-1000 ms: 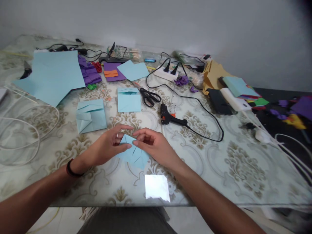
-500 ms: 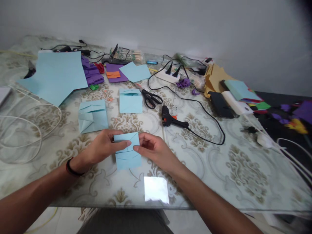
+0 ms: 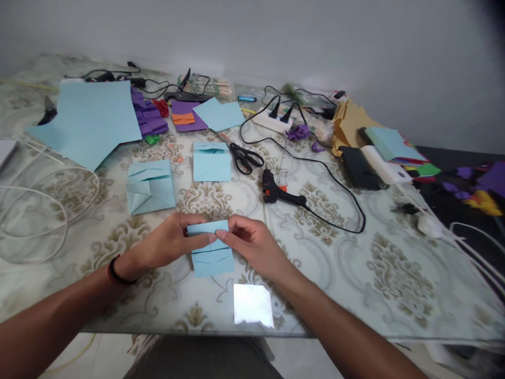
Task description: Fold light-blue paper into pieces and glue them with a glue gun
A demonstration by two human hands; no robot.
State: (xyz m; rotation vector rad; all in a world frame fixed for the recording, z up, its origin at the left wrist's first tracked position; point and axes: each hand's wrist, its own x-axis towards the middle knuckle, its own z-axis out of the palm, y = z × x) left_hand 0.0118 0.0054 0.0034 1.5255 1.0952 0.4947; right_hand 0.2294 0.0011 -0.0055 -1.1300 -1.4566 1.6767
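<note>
Thumbs in front, fingers behind: left hand [image 3: 173,239] and right hand [image 3: 254,242] pinch the small, creased light-blue paper rectangle [image 3: 213,264] over the flower-patterned tabletop [image 3: 158,308]. Uneven thumb pressure could skew its folds; farther out, a wide right swing might knock the black pistol-shaped glue gun [image 3: 286,196].

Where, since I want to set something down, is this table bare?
Widest: tabletop between the right forearm, glue-gun cable and white plug. Smaller: between the left forearm, folded blue packet and white cord. Crowded: the back, with large blue sheet and power strip; the front middle, where left hand and right hand pinch blue paper.
</note>
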